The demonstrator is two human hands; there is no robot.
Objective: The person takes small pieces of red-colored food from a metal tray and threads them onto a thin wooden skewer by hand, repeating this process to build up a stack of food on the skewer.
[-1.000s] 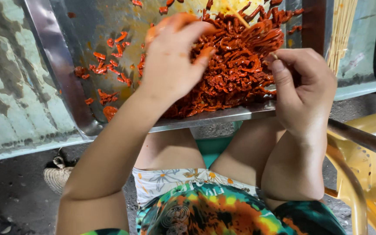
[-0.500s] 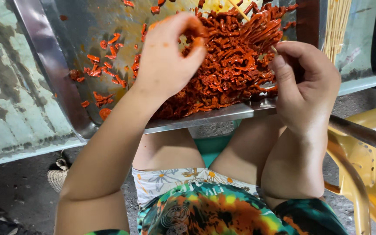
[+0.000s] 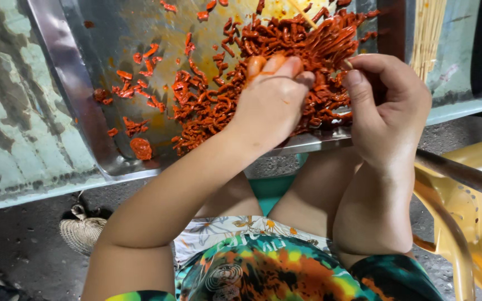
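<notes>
1. Left hand [image 3: 271, 106] sits palm-down over the near edge of the metal tray [image 3: 79, 95], fingers curled and closed on a few red-orange marinated meat strips [image 3: 263, 61]; fingertips smeared orange.
2. Right hand [image 3: 389, 108] just beside the left, fingers curled in a loose fist, thumb up; a thin light stick end shows at the fingertips, seems pinched there, but grip detail is partly hidden.
3. Both hands are nearly touching above the tray's front rim, at the edge of the meat pile.
4. Main pile of strips fills the tray's upper middle to right; loose strips scattered to the left on the oily, orange-stained tray floor.
5. One round red slice [image 3: 140, 148] lies apart near the tray's front left corner.
6. Bamboo skewer [image 3: 302, 14] pokes out of the pile at the top.
7. Bundle of bare wooden skewers [image 3: 428, 33] lies right of the tray, on the pale green table [image 3: 6, 134].
8. Tray overhangs the table edge toward the person's lap.
9. Yellow plastic chair [image 3: 475, 223] at right, metal bar crossing above it.
10. Woven fan [image 3: 82, 231] on the dark ground lower left.
</notes>
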